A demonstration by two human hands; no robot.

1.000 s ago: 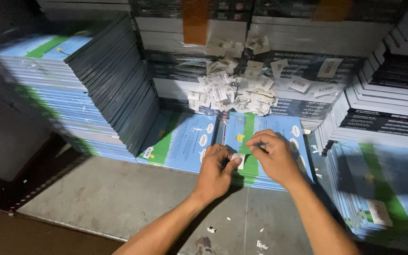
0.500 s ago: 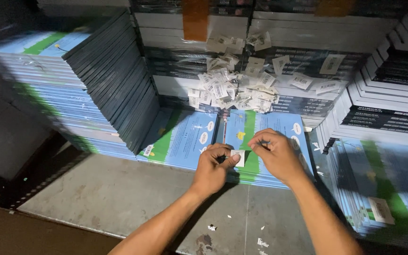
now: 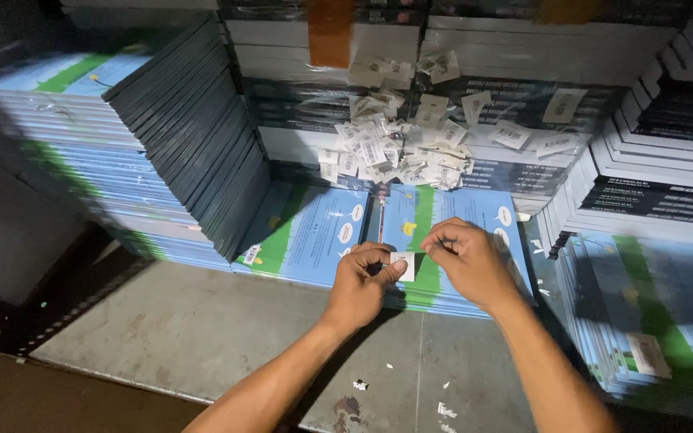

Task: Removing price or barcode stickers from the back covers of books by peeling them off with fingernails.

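- The left hand (image 3: 360,282) now pinches a small white sticker (image 3: 403,265) between thumb and forefinger, its grip closed on the sticker's left edge; half a second ago the same fingers were bunched low over the books with only a sliver of white showing.
- The right hand (image 3: 468,258) has its fingertips drawn together just right of the sticker; whether they touch the sticker or its backing I cannot tell, so its grip stays uncertain.
- Compared with a second ago, both hands have lifted slightly and come closer together, and the sticker now stands free and flat-faced to the camera, which suggests it has been peeled loose and is ready to be placed.
- The sticker hangs over the blue-and-green book (image 3: 435,232) that tops the low stack straight ahead, near but apart from its cover.
- Behind, a heap of loose white labels (image 3: 399,148) lies on wrapped bundles, unchanged.
- To the left a tall leaning stack of books (image 3: 146,152) stands as before; scraps of paper (image 3: 443,409) dot the grey bench (image 3: 202,337) below the forearms.
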